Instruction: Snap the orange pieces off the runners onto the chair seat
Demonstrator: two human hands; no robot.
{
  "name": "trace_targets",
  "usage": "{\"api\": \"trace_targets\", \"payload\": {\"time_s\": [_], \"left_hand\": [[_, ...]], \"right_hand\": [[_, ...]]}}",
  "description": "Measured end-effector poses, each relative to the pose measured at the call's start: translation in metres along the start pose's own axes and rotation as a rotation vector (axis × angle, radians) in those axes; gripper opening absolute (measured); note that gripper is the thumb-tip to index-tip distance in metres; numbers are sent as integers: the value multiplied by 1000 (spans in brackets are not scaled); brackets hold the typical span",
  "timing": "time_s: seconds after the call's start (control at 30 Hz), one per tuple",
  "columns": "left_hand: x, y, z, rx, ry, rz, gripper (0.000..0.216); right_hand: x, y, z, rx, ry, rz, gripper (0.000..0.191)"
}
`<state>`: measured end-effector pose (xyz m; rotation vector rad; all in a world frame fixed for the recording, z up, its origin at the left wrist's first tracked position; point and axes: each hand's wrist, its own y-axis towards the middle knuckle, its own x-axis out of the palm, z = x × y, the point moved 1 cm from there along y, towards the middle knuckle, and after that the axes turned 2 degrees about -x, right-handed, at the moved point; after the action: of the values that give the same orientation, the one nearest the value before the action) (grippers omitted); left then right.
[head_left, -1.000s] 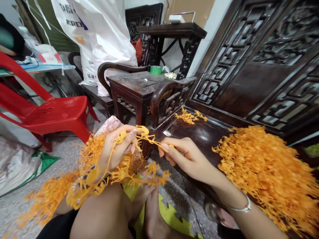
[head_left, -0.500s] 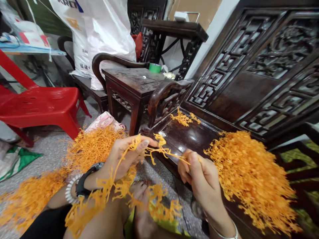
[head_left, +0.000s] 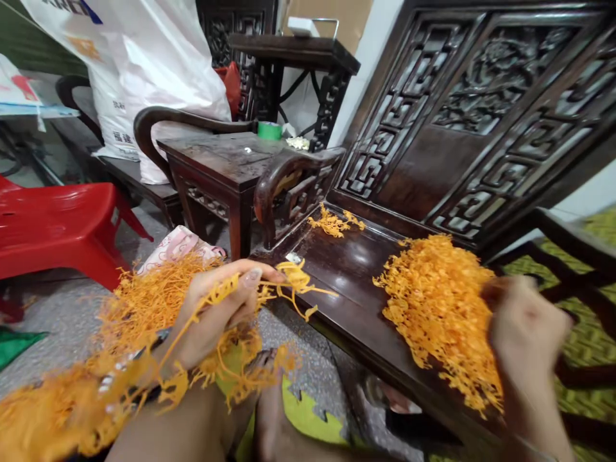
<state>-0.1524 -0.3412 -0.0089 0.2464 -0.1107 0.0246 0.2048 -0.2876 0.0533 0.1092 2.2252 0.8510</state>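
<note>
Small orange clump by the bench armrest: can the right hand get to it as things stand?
Probably yes. The right hand is at the big orange pile, and bare bench seat lies between it and the small orange clump; nothing blocks the way.

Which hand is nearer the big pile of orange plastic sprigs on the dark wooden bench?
Right. The right hand touches the pile's right edge; the left hand is off the bench, holding a strand.
</note>
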Motion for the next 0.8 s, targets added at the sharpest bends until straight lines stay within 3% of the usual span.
{"api": "trace_targets", "payload": {"time_s": [0.13, 0.27, 0.33, 0.43, 0.5, 0.57, 0.7, 0.8], "left_hand": [[27, 10, 8, -86, 10, -202, 42], [63, 19, 19, -149, -14, -336, 46], [82, 24, 23, -145, -24, -368, 43], [108, 31, 26, -130, 78, -475, 44], [121, 35, 27, -105, 210, -590, 47], [133, 39, 28, -50, 342, -701, 45], [149, 39, 24, 146, 507, -845, 31], [155, 35, 15, 227, 482, -858, 19]], "right_hand": [[41, 16, 25, 40, -172, 101, 26], [37, 7, 46, 49, -234, 207, 29], [29, -5, 33, -26, -91, 187, 33], [23, -24, -11, -199, 152, 49, 46], [20, -32, -41, -281, 43, 19, 40], [20, -36, -57, -303, -125, -2, 19], [12, -44, -48, -224, -173, -3, 11], [2, -59, -39, -155, -110, -62, 26]]}}
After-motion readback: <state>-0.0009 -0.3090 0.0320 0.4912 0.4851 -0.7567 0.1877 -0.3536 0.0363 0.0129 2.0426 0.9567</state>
